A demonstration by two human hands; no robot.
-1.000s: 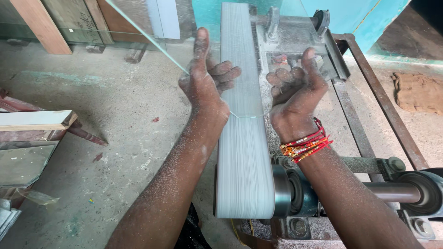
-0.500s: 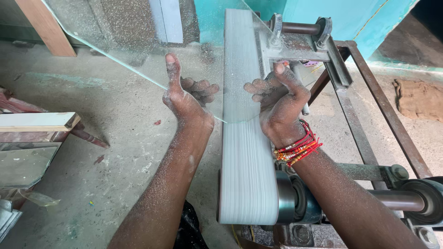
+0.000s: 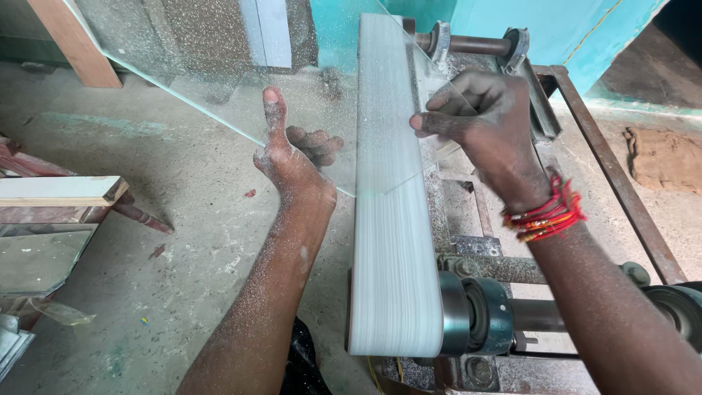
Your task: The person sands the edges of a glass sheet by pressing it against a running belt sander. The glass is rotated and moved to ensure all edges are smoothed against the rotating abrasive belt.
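Note:
I hold a large clear glass sheet [image 3: 219, 66], dusted with white powder, tilted over a pale sanding belt [image 3: 387, 219]. My left hand [image 3: 292, 153] grips the sheet's lower left edge, thumb up on the near face, fingers behind the glass. My right hand [image 3: 482, 124], with red and gold bangles at the wrist, holds the sheet's right edge above the machine's frame. The sheet's bottom corner touches the belt near its middle.
The belt runs round a steel roller [image 3: 475, 314] on a rusty metal frame [image 3: 614, 190]. A wooden plank [image 3: 58, 190] and glass offcuts [image 3: 36, 256] lie at the left on the dusty concrete floor [image 3: 168, 241]. A turquoise wall [image 3: 526, 22] stands behind.
Both hands have lifted and tilted the glass sheet up and away; my right hand turned from palm-up under the sheet to gripping its right edge from above.

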